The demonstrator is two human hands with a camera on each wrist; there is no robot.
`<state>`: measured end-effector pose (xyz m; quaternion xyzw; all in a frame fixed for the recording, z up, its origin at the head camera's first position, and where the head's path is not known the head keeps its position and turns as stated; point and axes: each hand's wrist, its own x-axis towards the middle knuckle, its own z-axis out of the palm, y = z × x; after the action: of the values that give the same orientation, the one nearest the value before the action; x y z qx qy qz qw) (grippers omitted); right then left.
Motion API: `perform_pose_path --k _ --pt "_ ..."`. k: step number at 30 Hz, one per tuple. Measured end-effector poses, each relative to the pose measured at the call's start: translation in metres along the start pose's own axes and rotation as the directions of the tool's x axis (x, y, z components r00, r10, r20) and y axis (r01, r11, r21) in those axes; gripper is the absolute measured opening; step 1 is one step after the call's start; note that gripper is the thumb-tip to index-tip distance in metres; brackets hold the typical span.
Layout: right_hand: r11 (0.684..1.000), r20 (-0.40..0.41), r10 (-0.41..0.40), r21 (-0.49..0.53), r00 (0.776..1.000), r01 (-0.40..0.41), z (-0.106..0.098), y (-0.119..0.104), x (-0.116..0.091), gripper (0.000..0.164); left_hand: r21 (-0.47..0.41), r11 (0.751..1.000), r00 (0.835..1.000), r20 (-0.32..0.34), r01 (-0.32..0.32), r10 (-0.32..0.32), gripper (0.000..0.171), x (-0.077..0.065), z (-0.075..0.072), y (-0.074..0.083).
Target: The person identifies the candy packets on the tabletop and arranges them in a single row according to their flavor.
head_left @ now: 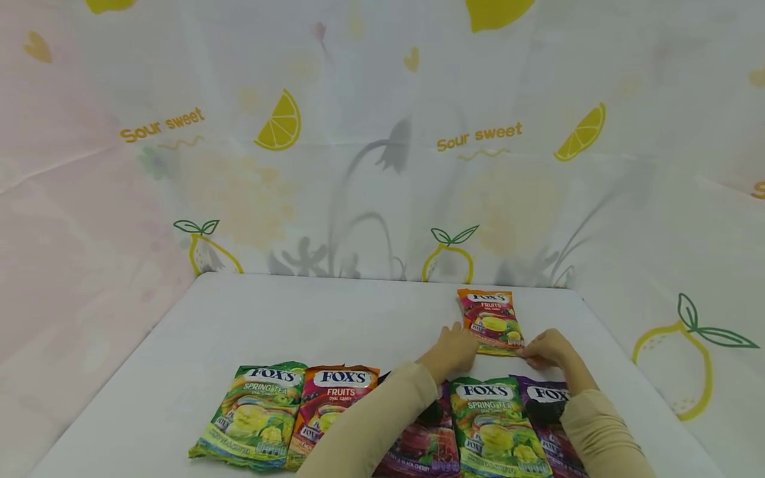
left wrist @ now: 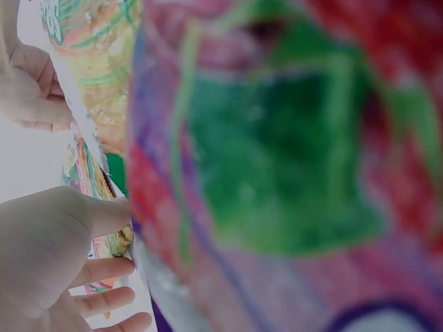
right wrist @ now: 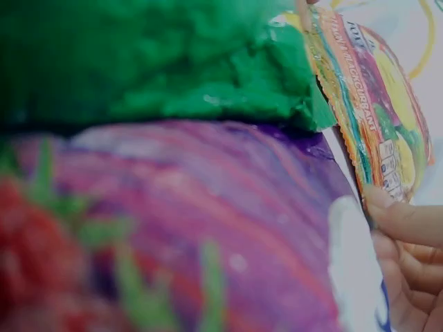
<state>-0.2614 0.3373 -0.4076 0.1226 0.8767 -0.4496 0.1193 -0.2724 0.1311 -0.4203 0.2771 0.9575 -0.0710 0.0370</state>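
Observation:
An orange-and-red Fox's Fruits candy bag (head_left: 491, 322) lies toward the back right of the white table. My left hand (head_left: 453, 350) holds its lower left corner, with the fingertips partly hidden in the head view. At the opposite lower corner, my right hand (head_left: 546, 348) pinches the edge between thumb and fingers. The right wrist view shows that thumb (right wrist: 408, 220) on the corner of the same candy bag (right wrist: 377, 104). In the left wrist view, the left hand (left wrist: 41, 256) has its thumb and fingers around part of the bag, mostly blocked by a nearer purple bag (left wrist: 159, 200).
A front row has a green Spring Tea bag (head_left: 254, 418), another Fruits bag (head_left: 337, 392), a purple black cherry bag (head_left: 427, 445), a second green bag (head_left: 496, 431) and another purple bag (head_left: 558, 441). My forearms cross over the row. A lemon-print cloth (head_left: 370, 199) stands behind the table.

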Motion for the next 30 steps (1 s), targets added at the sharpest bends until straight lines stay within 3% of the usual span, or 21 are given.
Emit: perform_pose_path --k 4,12,15,19,23,30 --pt "0.997 -0.027 -0.012 -0.074 1.000 0.010 0.001 -0.001 0.000 0.018 0.013 1.000 1.000 -0.004 -0.001 0.001 0.027 -0.001 -0.001 -0.001" --pt "0.989 -0.041 0.007 -0.149 0.999 -0.013 -0.002 -0.001 -0.004 0.023 -0.071 0.997 1.000 0.004 0.021 -0.021 0.034 -0.001 0.001 -0.002" --pt "0.982 -0.055 -0.023 -0.189 0.998 0.012 -0.003 -0.002 -0.006 0.028 -0.094 0.995 1.000 -0.013 0.022 -0.023 0.034 -0.001 0.001 -0.003" --pt "0.980 -0.077 -0.094 -0.186 0.993 0.078 -0.004 -0.004 -0.011 0.032 -0.126 0.992 0.997 -0.071 -0.006 -0.003 0.021 -0.002 0.001 -0.006" --pt "0.980 -0.062 -0.177 -0.106 0.982 0.170 -0.003 -0.009 -0.018 0.028 -0.185 0.981 0.991 -0.131 -0.064 0.040 0.014 -0.005 -0.001 -0.010" --pt "0.965 -0.054 -0.261 -0.052 0.964 0.258 0.000 -0.020 -0.031 0.025 -0.215 0.963 0.961 -0.258 -0.161 0.103 0.016 -0.015 -0.006 -0.018"
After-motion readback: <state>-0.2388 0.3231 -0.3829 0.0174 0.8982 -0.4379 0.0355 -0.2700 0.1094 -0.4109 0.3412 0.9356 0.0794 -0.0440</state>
